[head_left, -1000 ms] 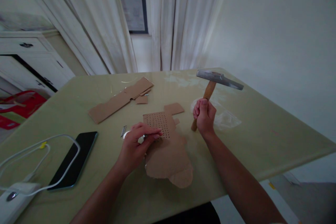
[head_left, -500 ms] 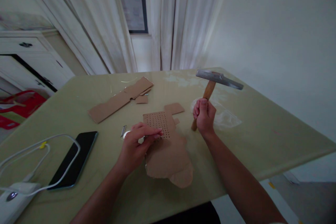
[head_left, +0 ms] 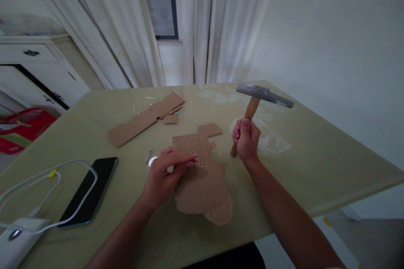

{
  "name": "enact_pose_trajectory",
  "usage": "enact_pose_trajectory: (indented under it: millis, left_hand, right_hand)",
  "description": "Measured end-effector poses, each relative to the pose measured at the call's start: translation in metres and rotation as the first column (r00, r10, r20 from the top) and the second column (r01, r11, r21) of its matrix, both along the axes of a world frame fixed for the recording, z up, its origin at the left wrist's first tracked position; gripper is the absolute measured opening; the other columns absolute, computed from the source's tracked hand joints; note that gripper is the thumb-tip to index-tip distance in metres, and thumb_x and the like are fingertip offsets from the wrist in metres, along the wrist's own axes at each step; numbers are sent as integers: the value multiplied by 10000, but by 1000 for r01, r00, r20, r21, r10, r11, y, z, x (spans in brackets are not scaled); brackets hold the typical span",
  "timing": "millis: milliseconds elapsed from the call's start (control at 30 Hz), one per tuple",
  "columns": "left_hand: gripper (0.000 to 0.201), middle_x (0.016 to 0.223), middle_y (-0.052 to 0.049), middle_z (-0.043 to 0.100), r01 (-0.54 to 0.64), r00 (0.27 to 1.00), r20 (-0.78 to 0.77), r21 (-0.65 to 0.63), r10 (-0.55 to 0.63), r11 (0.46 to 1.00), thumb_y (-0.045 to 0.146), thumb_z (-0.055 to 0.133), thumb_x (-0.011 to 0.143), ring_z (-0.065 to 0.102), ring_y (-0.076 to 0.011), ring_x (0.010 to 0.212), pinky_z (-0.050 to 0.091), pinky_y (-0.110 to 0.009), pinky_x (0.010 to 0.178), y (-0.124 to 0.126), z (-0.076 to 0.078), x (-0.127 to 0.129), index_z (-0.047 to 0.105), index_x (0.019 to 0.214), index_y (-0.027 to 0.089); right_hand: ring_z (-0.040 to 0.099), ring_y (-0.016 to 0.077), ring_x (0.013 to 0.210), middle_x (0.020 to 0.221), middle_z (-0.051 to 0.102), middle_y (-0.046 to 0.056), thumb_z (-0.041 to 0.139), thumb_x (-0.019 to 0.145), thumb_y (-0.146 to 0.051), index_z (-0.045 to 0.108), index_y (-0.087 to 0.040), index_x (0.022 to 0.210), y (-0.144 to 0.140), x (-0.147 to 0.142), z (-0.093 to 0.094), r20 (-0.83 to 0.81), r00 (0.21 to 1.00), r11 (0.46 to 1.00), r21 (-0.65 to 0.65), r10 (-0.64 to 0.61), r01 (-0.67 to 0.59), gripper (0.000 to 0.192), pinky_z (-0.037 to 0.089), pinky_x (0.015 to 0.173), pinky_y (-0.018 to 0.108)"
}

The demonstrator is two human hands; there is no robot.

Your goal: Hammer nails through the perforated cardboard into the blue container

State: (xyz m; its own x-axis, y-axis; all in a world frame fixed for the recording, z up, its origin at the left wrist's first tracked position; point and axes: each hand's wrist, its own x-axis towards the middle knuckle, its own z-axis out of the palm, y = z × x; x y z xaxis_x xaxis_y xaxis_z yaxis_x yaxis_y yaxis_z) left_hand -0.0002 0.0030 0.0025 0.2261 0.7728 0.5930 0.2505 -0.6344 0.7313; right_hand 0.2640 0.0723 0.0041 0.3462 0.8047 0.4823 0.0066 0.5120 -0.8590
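My right hand [head_left: 248,139] is wrapped round the wooden handle of a hammer [head_left: 264,94], its metal head raised above the table. Over a piece of cardboard [head_left: 202,189] with rows of small dark holes, my left hand [head_left: 166,172] is closed in a pinch, thumb against forefinger. What the pinch holds, if anything, is too small to make out. The fingertips are at the near right part of the dotted area. Beside the left hand lie a few nails [head_left: 149,156] and a round white thing [head_left: 152,161], partly hidden by that hand.
A black phone [head_left: 90,193] lies on the left, crossed by a white cable [head_left: 78,214] from a white power bank [head_left: 22,237]. Cardboard strips [head_left: 145,119] lie farther back, and a small cardboard piece [head_left: 210,130] nearer. A clear plastic bag [head_left: 274,142] lies behind the right hand.
Almost nothing differs. Both hands keep their places, the hammer stays raised, and the whole view has shifted very slightly.
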Motion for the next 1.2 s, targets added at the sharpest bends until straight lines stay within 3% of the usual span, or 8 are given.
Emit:
enact_pose_trajectory:
  millis: [500,667,800,933,1100,1200]
  left_hand:
    - [203,952,13,869,13,1000,3,8,-13,1000,220,747,1023,747,-174,850,553,-313,785,0,0,0,857,1144,339]
    - [198,939,-9,853,-52,998,-25,-41,51,998,252,786,990,743,-180,847,567,-308,789,-3,3,0,855,1163,321]
    - [71,894,-15,832,-60,997,-57,-57,56,997,279,807,970,730,-184,821,561,-293,740,-5,6,1,867,1005,299]
    - [83,869,-21,829,-47,994,-95,-34,44,998,296,780,993,726,-192,808,545,-311,740,-5,9,3,855,959,284]
    - [91,866,-20,838,-60,990,-124,24,63,998,318,774,1001,724,-196,783,522,-341,766,-3,7,4,844,968,270]
    - [77,851,-17,833,-70,990,-117,48,75,996,315,787,991,718,-200,781,515,-347,766,-3,4,6,845,970,269]
  right_hand:
    - [346,91,423,551,374,-93,641,975,-783,469,-263,716,0,0,1,-15,1000,1000,-2,1,-1,605,278,386,234]
    - [341,96,429,550,370,-92,635,968,-797,473,-265,711,-1,-1,2,-2,1000,1000,-11,2,-2,613,277,386,241]
    - [347,101,432,554,371,-90,625,969,-803,475,-267,718,-1,-1,3,9,1000,1000,-21,-2,2,611,285,391,247]
    - [351,102,427,550,372,-91,617,971,-805,475,-267,715,-1,0,2,22,1000,1000,-25,-14,14,612,284,394,250]
    - [422,109,458,563,459,-76,634,983,-774,535,-254,760,-5,-3,5,45,999,1000,2,-30,30,574,345,435,248]
    - [468,112,492,612,516,-71,673,975,-747,583,-250,852,-9,-3,17,63,998,1000,13,-14,13,520,392,469,242]
